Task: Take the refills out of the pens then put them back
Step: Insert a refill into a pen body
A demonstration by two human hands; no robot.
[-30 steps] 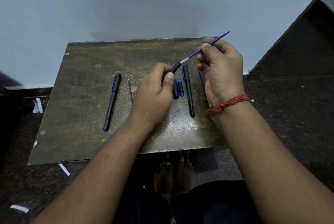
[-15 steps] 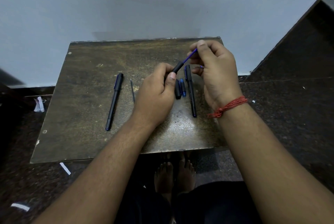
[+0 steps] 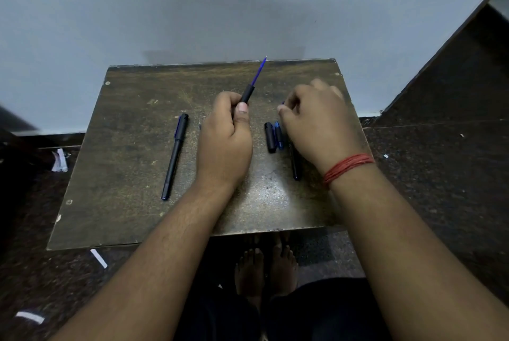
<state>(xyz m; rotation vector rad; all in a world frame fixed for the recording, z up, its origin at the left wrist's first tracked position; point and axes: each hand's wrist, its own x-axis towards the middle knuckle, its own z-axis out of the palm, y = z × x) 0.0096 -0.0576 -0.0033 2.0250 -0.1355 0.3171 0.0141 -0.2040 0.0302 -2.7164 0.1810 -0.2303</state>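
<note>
My left hand [image 3: 224, 136] is closed around a black pen barrel [image 3: 247, 94] held above the table. A blue refill [image 3: 259, 72] sticks out of the barrel's top and points at the far edge. My right hand [image 3: 316, 123] is low over the table's right side, blurred, with fingers pinched on a small blue piece [image 3: 283, 103]. It is apart from the refill. A black cap [image 3: 270, 137] and a blue cap [image 3: 278, 135] lie side by side between my hands. Another black pen [image 3: 295, 164] lies partly under my right hand.
A capped black pen [image 3: 175, 156] lies on the left of the small worn brown table [image 3: 124, 203]. The wall stands right behind the table's far edge. Paper scraps [image 3: 59, 160] litter the dark floor, and bare feet [image 3: 264, 266] show under the near edge.
My right hand let go of the refill and dropped down right to the table. The left hand tilted the barrel more upright, with the refill still sticking out.
</note>
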